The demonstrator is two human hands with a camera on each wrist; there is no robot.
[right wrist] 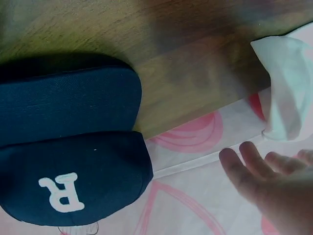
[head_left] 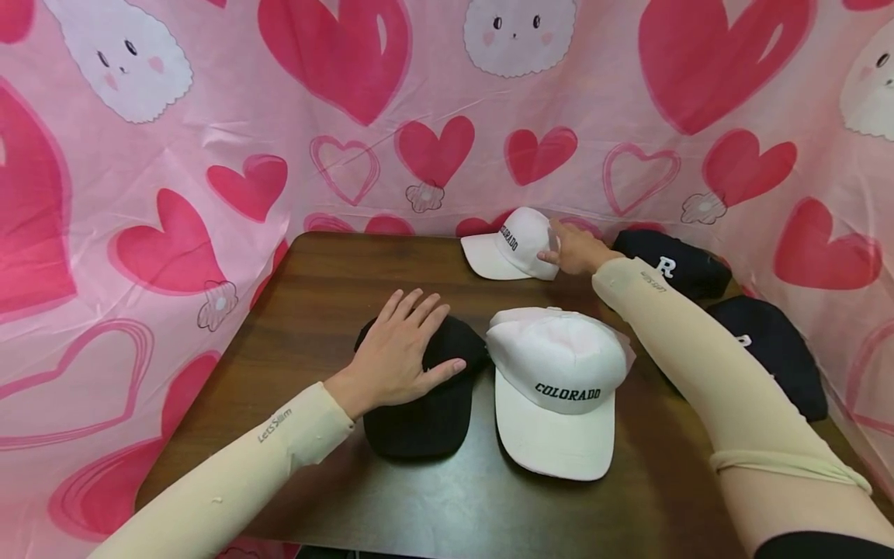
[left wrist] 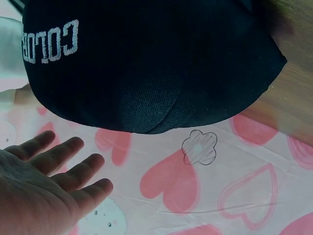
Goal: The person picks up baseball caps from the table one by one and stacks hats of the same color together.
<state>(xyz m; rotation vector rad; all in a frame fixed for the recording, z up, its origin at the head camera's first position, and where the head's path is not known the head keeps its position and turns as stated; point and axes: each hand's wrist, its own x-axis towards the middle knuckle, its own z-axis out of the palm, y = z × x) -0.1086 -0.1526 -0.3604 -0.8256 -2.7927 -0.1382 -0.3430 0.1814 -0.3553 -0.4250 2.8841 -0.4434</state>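
My left hand (head_left: 394,357) is spread over a black cap (head_left: 419,427) at the front middle of the table, its fingers straight. White COLORADO lettering shows on that black cap (left wrist: 132,73) in the left wrist view, where a gap shows between the fingers and the cloth. At the back, my right hand (head_left: 574,250) reaches beside a small-looking white COLORADO cap (head_left: 520,244), brim toward the left. Its fingers (right wrist: 234,166) are extended near that cap's edge in the right wrist view; whether they touch it I cannot tell.
Another white COLORADO cap (head_left: 559,373) sits beside the black one, brim toward me. Two dark caps stand at the right: one with a white R (head_left: 670,264), the other (head_left: 775,349) partly behind my right forearm. A pink heart-printed cloth (head_left: 433,85) hangs behind the brown table (head_left: 314,310).
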